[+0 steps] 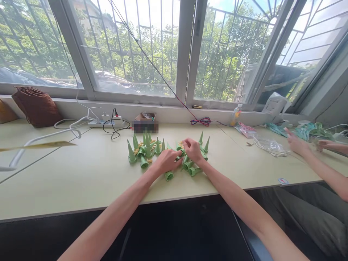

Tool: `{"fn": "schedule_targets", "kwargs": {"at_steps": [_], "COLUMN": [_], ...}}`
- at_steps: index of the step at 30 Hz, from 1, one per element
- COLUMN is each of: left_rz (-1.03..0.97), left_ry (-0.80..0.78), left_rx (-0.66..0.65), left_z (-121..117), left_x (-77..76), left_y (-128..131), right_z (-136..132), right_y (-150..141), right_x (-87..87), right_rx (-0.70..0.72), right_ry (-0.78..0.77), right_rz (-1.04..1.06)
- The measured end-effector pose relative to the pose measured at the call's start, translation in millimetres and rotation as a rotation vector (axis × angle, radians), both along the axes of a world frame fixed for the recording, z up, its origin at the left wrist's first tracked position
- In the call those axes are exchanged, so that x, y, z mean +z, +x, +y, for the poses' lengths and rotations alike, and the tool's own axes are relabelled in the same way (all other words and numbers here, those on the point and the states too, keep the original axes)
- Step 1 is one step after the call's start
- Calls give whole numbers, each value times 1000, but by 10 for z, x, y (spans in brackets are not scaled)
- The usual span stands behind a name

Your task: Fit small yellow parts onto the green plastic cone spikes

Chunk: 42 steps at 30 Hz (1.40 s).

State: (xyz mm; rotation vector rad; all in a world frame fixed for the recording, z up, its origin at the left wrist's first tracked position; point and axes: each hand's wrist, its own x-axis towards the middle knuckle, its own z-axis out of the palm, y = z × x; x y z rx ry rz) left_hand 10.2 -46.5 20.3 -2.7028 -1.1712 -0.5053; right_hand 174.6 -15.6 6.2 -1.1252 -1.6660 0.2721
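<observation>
Green plastic cones (148,146) with wide, ridged open ends lie and stand in a cluster on the table. Some point upward, while others rest on their sides, such as the cone (169,176) closest to the front edge. Small yellowish pieces (138,148) are scattered among them. My left hand (169,161) is closed around a green cone, mostly hidden by the fingers. Just right of it, my right hand (191,149) has its fingers pinched together above the cone's open end, beside more yellowish pieces. Whatever is between those fingertips is too small to make out.
Behind the cluster sits a small open box (145,125), near a power strip (104,123) with cables. A brown bag (36,107) stands at the back left. On the right, a co-worker's hands (299,145) handle teal material (304,130) near a clear bundle (272,145).
</observation>
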Motion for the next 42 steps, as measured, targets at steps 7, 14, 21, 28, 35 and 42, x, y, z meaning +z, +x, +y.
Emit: {"fn": "schedule_targets", "kwargs": {"at_steps": [7, 14, 21, 28, 35, 42], "left_rz": [17, 47, 43, 1, -25, -55], "left_ry": [-49, -77, -69, -88, -107, -96], "left_rx": [37, 38, 66, 66, 59, 27], "left_z": [-10, -3, 17, 27, 11, 23], "left_x": [-44, -35, -48, -59, -21, -13], "left_y": [8, 8, -13, -22, -17, -11], "right_z": [-6, 1, -11, -19, -26, -10], "right_y": [-3, -3, -7, -10, -11, -11], "right_x": [-7, -5, 0, 3, 13, 6], "right_rx": [-5, -7, -6, 6, 9, 16], "right_ry": [-17, -3, -22, -11, -29, -27], "right_rz": [-32, -42, -45, -38, -49, -51]}}
